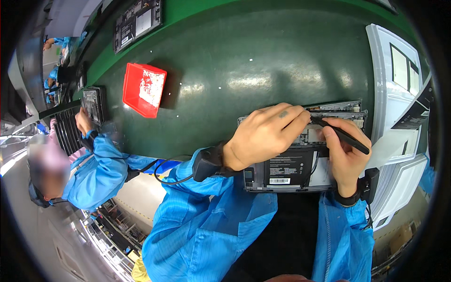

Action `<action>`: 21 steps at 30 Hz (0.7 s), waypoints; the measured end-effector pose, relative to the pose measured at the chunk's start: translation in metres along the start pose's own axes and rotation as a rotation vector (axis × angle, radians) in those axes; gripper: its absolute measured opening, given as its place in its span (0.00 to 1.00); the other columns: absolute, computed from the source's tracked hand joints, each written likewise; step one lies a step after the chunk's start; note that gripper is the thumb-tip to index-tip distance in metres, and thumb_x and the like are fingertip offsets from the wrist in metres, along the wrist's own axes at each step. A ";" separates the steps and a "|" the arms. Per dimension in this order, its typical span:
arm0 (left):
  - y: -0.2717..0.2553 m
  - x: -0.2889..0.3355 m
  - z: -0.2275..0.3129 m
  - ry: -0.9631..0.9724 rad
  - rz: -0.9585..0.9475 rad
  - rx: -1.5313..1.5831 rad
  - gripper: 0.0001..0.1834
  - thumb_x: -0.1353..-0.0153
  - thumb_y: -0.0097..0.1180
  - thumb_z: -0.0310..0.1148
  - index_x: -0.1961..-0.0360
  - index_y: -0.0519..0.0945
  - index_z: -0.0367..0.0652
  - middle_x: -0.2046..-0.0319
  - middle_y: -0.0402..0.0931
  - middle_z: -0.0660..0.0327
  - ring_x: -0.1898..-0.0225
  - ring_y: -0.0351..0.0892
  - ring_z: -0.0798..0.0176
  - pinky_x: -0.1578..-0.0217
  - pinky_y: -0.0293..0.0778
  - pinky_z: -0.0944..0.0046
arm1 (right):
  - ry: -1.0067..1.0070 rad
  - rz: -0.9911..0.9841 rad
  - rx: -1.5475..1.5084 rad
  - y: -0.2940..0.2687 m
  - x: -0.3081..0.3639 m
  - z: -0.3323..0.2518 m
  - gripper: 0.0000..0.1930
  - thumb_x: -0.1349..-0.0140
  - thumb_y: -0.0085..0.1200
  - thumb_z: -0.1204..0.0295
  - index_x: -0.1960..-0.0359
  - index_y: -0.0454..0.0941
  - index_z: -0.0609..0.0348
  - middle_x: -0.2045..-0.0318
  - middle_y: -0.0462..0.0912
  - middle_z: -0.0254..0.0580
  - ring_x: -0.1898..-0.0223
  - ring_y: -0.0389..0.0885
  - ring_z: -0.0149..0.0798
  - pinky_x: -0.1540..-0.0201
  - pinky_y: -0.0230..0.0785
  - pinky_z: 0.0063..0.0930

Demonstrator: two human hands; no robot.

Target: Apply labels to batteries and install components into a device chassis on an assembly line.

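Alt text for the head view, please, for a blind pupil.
A right hand holds a black tool beside the left hand, over an opened electronic device on a green table. A red bin of small white pieces and a co-worker in blue are to the left.

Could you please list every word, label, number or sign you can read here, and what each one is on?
I can quote no text from this view:
Black battery label in the opened laptop-like unit: pale print and a barcode, too small to read.
Black sheet at the right: pale marks, too small to read.
Far unit at the upper left: label marks, too blurred.
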State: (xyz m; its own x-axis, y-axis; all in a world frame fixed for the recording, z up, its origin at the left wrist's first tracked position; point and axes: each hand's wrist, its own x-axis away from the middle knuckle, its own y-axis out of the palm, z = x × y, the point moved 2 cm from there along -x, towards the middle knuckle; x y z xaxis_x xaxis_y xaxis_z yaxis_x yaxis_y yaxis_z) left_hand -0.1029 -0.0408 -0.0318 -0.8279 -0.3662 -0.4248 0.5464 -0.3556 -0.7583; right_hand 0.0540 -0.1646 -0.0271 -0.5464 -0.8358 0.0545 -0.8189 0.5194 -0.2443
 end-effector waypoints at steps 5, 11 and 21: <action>0.002 0.000 0.000 0.015 0.020 0.012 0.15 0.51 0.68 0.21 0.60 0.82 0.32 0.62 0.82 0.54 0.66 0.85 0.56 0.69 0.83 0.61 | -0.074 -0.038 0.066 -0.001 -0.003 -0.003 0.09 0.43 0.66 0.81 0.59 0.86 0.66 0.65 0.86 0.39 0.73 0.74 0.19 0.76 0.60 0.12; 0.003 0.001 0.002 -0.004 0.000 0.025 0.15 0.51 0.69 0.21 0.60 0.82 0.33 0.62 0.82 0.53 0.65 0.85 0.55 0.67 0.83 0.61 | -0.028 -0.044 0.036 -0.001 0.000 -0.002 0.09 0.43 0.66 0.81 0.60 0.85 0.67 0.65 0.87 0.40 0.74 0.74 0.20 0.76 0.60 0.13; -0.037 0.012 -0.002 -0.041 0.173 -0.067 0.08 0.49 0.68 0.20 0.66 0.86 0.35 0.65 0.86 0.55 0.62 0.88 0.54 0.60 0.85 0.59 | 0.031 -0.025 -0.220 -0.019 0.008 -0.003 0.10 0.42 0.64 0.83 0.58 0.83 0.69 0.60 0.85 0.47 0.64 0.83 0.31 0.63 0.74 0.19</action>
State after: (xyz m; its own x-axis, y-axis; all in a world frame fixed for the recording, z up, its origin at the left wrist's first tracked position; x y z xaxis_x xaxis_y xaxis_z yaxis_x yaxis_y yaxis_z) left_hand -0.1331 -0.0304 -0.0095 -0.7155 -0.4525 -0.5323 0.6694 -0.2261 -0.7076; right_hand 0.0643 -0.1803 -0.0191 -0.5275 -0.8450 0.0880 -0.8492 0.5275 -0.0253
